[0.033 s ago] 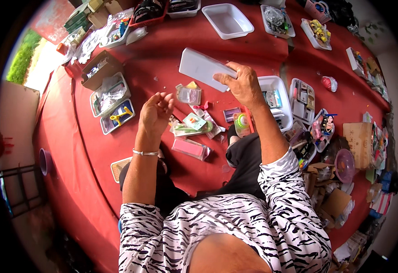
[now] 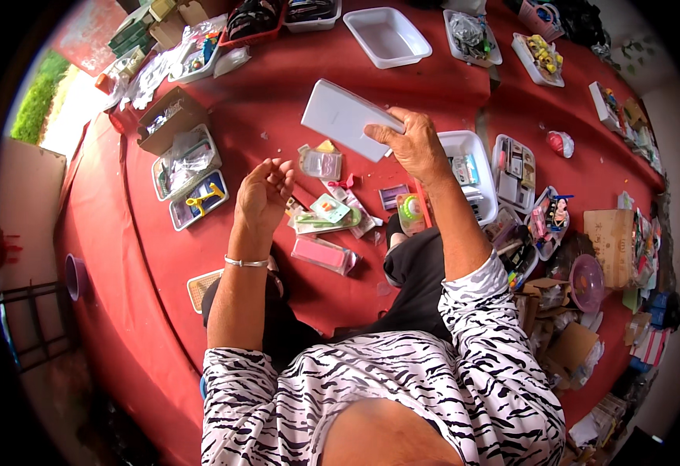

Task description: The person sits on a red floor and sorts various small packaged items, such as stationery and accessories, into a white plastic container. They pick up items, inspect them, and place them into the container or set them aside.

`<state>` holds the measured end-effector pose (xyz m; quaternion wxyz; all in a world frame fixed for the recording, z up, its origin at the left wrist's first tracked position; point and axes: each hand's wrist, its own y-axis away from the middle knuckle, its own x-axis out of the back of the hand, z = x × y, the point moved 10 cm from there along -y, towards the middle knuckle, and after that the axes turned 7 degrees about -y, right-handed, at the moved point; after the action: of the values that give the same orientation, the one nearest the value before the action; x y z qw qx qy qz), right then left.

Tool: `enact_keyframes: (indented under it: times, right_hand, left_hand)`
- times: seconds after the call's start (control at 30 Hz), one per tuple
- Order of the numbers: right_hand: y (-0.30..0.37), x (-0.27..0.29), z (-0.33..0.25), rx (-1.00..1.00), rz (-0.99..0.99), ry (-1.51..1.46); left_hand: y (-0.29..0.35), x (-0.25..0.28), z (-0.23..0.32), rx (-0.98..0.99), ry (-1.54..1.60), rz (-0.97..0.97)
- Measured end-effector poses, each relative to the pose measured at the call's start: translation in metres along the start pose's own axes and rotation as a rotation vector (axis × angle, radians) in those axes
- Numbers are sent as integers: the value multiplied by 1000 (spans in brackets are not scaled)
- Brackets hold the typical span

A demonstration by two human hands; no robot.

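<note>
A big red cloth (image 2: 293, 101) is spread under everything, with trays and small packets scattered all over it. A flat white tray lid (image 2: 344, 118) is held up above the cloth, pinched at its near corner by the right hand (image 2: 413, 144), thumb on top. The left hand (image 2: 264, 190) is raised empty, fingers loosely curled, over the clear packets (image 2: 320, 163). Probably best if the lid is kept level and gripped further in, so it isn't tipped.

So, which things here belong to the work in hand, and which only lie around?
In hand:
- right hand holding flat white box
- left hand, empty, raised

Lying about:
- empty white tray
- pink packet
- purple bowl
- cardboard box
</note>
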<state>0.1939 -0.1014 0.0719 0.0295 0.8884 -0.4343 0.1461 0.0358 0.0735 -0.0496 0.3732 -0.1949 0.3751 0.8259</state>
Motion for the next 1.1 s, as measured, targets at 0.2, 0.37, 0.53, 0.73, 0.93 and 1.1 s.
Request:
enact_keyframes:
  times: [0.2,0.37,0.53,0.73,0.93,1.1]
  right_hand:
    - [-4,-13,17,6,75,-52]
    - [47,-71,-59,730,180,547]
    - [60,-107,-68,787,-70,461]
    - [68,-115,-80,859,-35,605]
    - [60,-109,-65,601,-175,377]
    - [42,-73,-69,648,-126,358]
  left_hand:
    - [6,-31,-21,65,-15,-130]
    - [26,-81,-11,17,112,-310]
    - [14,-58,-6,-120,23,-345]
    - [28,-75,-6,-52,232,-459]
    - [17,-67,-18,1,114,-455]
    - [21,-60,-17,-52,-236,-310]
